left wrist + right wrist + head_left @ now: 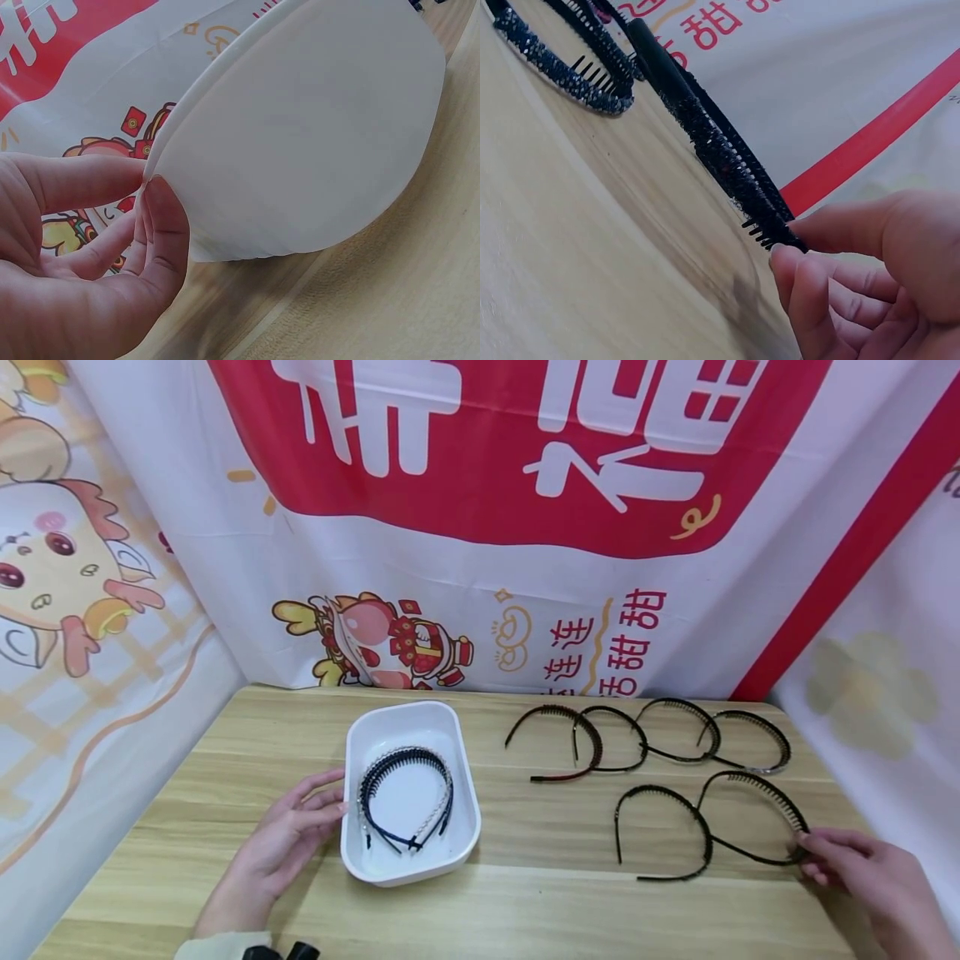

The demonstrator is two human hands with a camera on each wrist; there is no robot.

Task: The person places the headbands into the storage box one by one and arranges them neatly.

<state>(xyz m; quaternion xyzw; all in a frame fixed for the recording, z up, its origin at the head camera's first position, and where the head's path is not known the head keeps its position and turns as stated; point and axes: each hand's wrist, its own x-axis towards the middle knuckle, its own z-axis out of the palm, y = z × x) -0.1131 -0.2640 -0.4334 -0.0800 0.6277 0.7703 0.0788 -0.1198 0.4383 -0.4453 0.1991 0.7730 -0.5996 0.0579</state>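
Observation:
A white plastic basin (471,827) stands on the table, holding several headbands (408,756), one pale and braided, others dark. With thumb and fingertips my left hand (288,831) pinches its left rim; the left wrist view shows the basin's outer wall (300,135) close up. At the right, my right hand (862,868) pinches the curved side of a black toothed headband (783,802). Dark glittery beads cover that headband (724,161) in the right wrist view. Beside it on the table lies another black headband (705,835).
Behind these, a row of headbands lies overlapping: a reddish-brown one (596,735) at the left, then black ones (637,735). The wooden table (525,910) ends at a printed cloth backdrop (487,552) behind, with more cloth (90,727) along the left side.

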